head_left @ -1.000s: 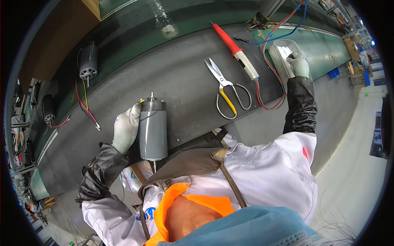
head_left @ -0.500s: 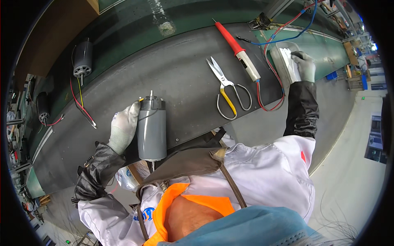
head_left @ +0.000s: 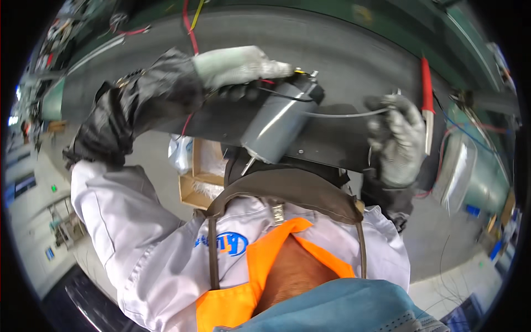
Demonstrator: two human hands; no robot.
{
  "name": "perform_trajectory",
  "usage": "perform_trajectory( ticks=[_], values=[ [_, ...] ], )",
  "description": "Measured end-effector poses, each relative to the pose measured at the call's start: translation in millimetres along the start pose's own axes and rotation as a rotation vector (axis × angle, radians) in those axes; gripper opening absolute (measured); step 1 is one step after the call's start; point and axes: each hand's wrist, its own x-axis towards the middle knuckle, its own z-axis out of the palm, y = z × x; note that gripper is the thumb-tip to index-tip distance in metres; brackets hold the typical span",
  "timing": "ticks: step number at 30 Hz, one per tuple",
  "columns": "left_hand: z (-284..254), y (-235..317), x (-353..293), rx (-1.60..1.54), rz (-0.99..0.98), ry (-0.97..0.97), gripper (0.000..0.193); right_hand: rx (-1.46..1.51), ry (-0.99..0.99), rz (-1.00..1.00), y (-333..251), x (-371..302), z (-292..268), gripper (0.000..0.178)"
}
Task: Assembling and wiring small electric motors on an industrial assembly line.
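Note:
A grey cylindrical electric motor (head_left: 279, 122) lies tilted at the table's near edge, its lower shaft pointing toward me. My left hand (head_left: 243, 67), in a pale glove, has its fingers closed at the motor's black end cap, where a bit of yellow and a dark lead show. Gloved too, my right hand (head_left: 399, 138) is to the right of the motor, pinching one end of a thin pale strip (head_left: 348, 115) that looks like a cable tie. The strip reaches across to the motor's side. Blur hides the exact fingertips of both hands.
On the right lie a red-and-white probe (head_left: 427, 105) and a shallow tray (head_left: 456, 171) with white contents. Red and yellow leads (head_left: 191, 27) run across the dark table at the far left. Cardboard boxes (head_left: 202, 191) stand below the table edge.
My right hand has left the tray and come back beside the motor with the pale strip. The motor has tilted, with my left hand reaching over its end. The view has turned; the scissors no longer show clearly.

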Motion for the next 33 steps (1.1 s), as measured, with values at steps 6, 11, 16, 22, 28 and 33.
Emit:
perform_trajectory(
  ticks=[6, 11, 16, 22, 28, 33],
  values=[
    [-5.3, -1.4, -28.5, -0.025, -0.092, -0.016, 0.059, 0.142, -0.145, -0.005, 76.4, 17.1, 74.4, 0.026],
    [-4.3, -13.6, -31.4, -0.18, -0.025, -0.073, 0.054, -1.018, -0.188, -0.868, 84.7, 17.6, 73.7, 0.03],
    [18.0, -42.2, -29.3, -0.396, 0.205, 0.108, 0.044, -1.042, -0.131, -0.852, 73.9, 17.9, 88.8, 0.028],
    [42.9, -26.5, -11.9, -0.644, 0.148, 0.326, 0.024, -0.391, -0.019, -0.175, 47.0, 25.2, 101.5, 0.024],
    [65.8, -22.8, 0.6, -0.693, 0.296, 0.424, 0.025, -0.054, -0.004, -0.011, 38.6, 36.8, 94.7, 0.034],
    [64.9, -15.9, -3.4, -0.421, 0.316, 0.445, 0.027, -0.093, 0.037, -0.076, 37.4, 34.5, 92.6, 0.042]
  ],
)
